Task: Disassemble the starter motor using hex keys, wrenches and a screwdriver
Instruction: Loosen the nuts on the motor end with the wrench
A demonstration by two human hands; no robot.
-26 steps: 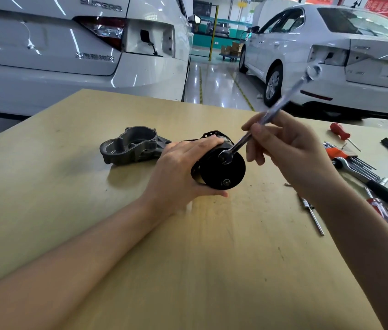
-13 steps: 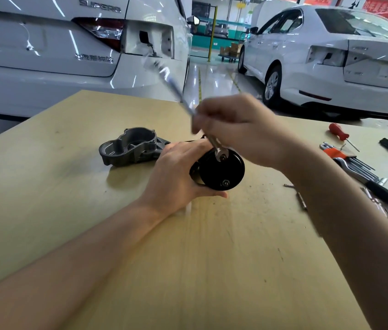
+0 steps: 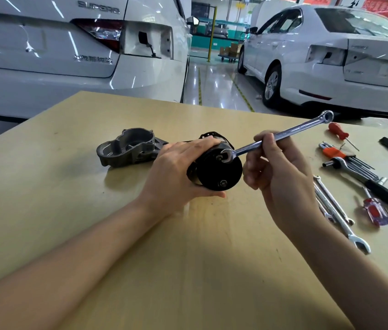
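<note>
At the frame's centre left on the tabletop (image 3: 69, 210) lies a grey cast housing (image 3: 128, 148), hollow side up, nothing visible inside. Just right of it the black starter motor (image 3: 216, 170) lies on its side, round end cap facing the camera with two bolts. The left hand (image 3: 176, 172) wraps its body, grip holding it. The right hand (image 3: 276, 172) pinches a combination wrench (image 3: 276, 136), open end on the upper bolt. Loose tools (image 3: 355, 172) lie at far right.

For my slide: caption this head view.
Left hand steadies starter motor; right hand fits wrench onto upper bolt.
</note>
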